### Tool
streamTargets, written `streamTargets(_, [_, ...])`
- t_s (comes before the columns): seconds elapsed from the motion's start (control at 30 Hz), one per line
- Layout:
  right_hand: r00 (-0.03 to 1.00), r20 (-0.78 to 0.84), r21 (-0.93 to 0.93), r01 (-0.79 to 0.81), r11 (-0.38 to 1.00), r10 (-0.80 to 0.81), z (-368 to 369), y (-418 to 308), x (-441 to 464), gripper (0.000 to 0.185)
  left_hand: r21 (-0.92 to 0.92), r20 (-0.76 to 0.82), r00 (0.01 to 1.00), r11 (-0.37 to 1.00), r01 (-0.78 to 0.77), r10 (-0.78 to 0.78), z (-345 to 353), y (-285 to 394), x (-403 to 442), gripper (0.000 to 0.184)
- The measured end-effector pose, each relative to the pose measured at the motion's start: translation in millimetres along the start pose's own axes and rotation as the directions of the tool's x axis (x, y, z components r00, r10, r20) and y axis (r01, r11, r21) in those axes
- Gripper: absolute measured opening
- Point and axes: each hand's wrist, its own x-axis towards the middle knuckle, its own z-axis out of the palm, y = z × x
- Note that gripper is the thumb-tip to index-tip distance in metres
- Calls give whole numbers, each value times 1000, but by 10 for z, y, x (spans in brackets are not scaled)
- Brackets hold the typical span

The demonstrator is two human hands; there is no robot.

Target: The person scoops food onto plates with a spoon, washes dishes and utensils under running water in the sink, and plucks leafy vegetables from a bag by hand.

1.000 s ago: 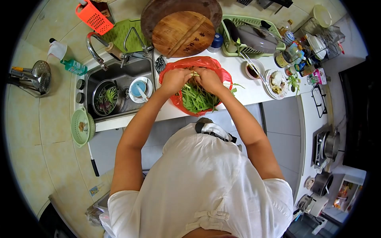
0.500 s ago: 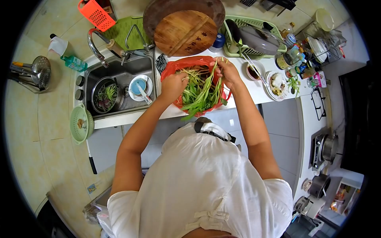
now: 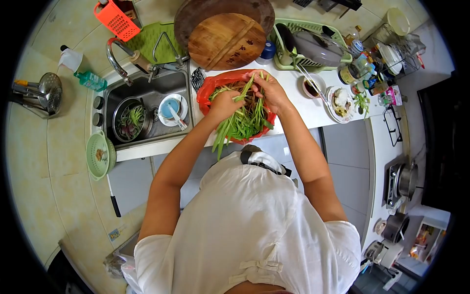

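A red plastic bag (image 3: pixel 203 100) full of long-stemmed leafy greens (image 3: pixel 245 128) rests at the counter's front edge. Above its opening, my right hand (image 3: pixel 271 92) pinches the stem end of a stalk of greens at the far side. My left hand (image 3: pixel 226 104) closes its fingers around the same stalk lower down, to the left. Long leaves trail from below my left hand over the bag's near rim. Parts of the fingertips are hidden among the stems.
Left of the bag is a sink (image 3: pixel 147 83) with a pot (image 3: pixel 131 120) of greens and stacked bowls (image 3: pixel 172 109). A wooden lid (image 3: pixel 227 41) leans behind. On the right stand a dish rack (image 3: pixel 313 44), a sauce bowl (image 3: pixel 312 84) and a plate (image 3: pixel 341 104) of food.
My left hand has moved right and slightly down onto the stalk. My right hand has shifted a little left. The leaves now hang further left, over the near rim.
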Motion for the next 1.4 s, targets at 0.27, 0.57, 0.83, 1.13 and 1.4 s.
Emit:
streamTargets(0.27, [999, 3, -253, -36, 967, 38, -69, 175, -61, 18, 63, -37, 997, 996, 65, -63, -105, 83, -45, 34])
streamTargets(0.57, [981, -145, -160, -154, 975, 131, -104, 99, -50, 15, -480, -120, 992, 877, -27, -35, -130, -83, -23, 22])
streamTargets(0.83, [986, -58, -318, -167, 933, 157, -92, 176, 26, 17, -613, -314, 949, 765, -196, -8, -210, 172, -77, 27])
streamTargets(1.13, [985, 171, -765, 151, 627, -28, 4, 347, 145, 21, -342, -63, 997, 938, -59, 39, -294, 105, 20, 24])
streamTargets(1.4, [969, 87, -696, 226, 681, -232, 50, 542, 61, 19, -459, -196, 955, 882, 110, -221, -338, 13, 100, 19])
